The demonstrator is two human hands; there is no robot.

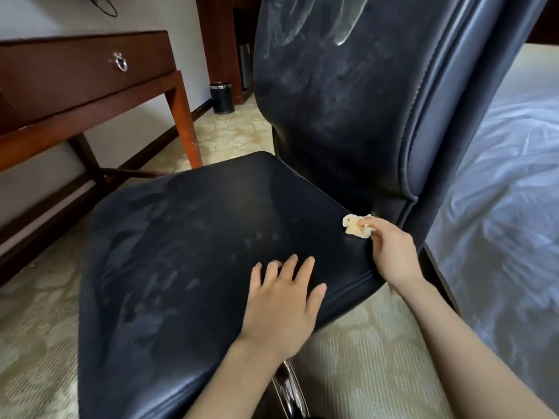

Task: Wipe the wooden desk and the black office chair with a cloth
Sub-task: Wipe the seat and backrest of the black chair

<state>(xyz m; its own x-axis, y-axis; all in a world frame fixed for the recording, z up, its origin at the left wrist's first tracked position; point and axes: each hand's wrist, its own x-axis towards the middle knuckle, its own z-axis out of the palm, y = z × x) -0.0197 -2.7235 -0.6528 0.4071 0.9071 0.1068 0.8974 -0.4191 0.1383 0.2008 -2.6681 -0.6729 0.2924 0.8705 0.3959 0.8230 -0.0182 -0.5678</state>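
Head view: nearest, at 6 o'clock, the left hand (281, 306) lies flat on the black chair seat (181, 252), fingers straight and slightly spread, released and holding nothing, with the thumb at the seat's piped right edge. Just below the wrist, a chrome part of the chair base (286, 385) shows under the seat. At 4 o'clock from that hand the right forearm crosses pale patterned carpet (363, 358), a bare strip lying between the seat and the bed (499, 207) at 3 o'clock. The right hand (390, 252) sits at the seat's rear right corner, its fingers curled and pinching a small crumpled cream cloth (355, 226). The cloth touches the seat just where the seat meets the bottom of the backrest (348, 101). The seat leather carries dull smears and finger marks, thickest toward 9 o'clock. The backrest rises toward 12 o'clock, tilted, with a raised seam down its right side and pale streaks near the top. The wooden desk (75, 77) stands at 10 o'clock, apart from the chair; its nearest leg comes down just beyond the seat's far corner, with carpet showing between them. A metal drawer pull (120, 62) sits on the desk front. Farther back at 11 o'clock, a small dark bin (222, 97) with a shiny rim stands on the carpet by the wall.
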